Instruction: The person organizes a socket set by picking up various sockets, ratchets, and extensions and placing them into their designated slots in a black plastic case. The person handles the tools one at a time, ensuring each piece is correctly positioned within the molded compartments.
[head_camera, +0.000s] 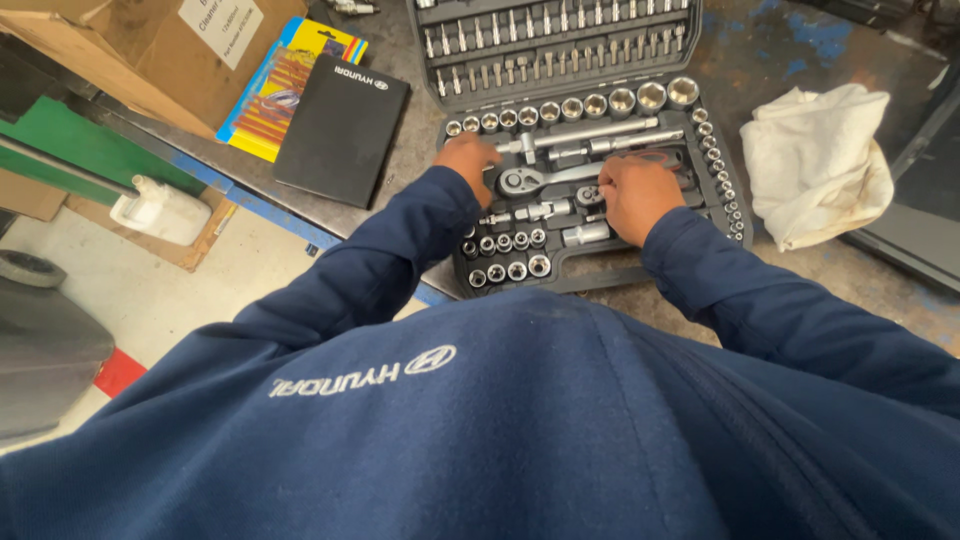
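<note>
Both hands are down in the open socket case (590, 275) on the counter (800, 45). The ratchet handle (560, 176) lies in its moulded slot at the middle of the case, between the two hands. Its long axis runs across the case, round head toward the left hand (468, 158), shaft running off under the right hand (632, 196), tilted slightly up toward the lid side.

Left hand: fingers curled down just beside the ratchet head, touching the tray there; whether they pinch anything I cannot tell. Right hand: fingers bunched over the shaft end and the small pieces beside it, knuckles up, and the grip itself is hidden, so clamped or loose I cannot say.

My read on handling: solid steel, stiff, weighty for its size, polished and likely slick, seated snugly in the foam-like tray. The knurled or thicker shaft end looks the best place to take hold, lifting straight out of the slot.

Beyond the case, away from the ratchet: rows of sockets (570, 108), a white rag (815, 160) to the right, a black booklet (342, 128) to the left.
</note>
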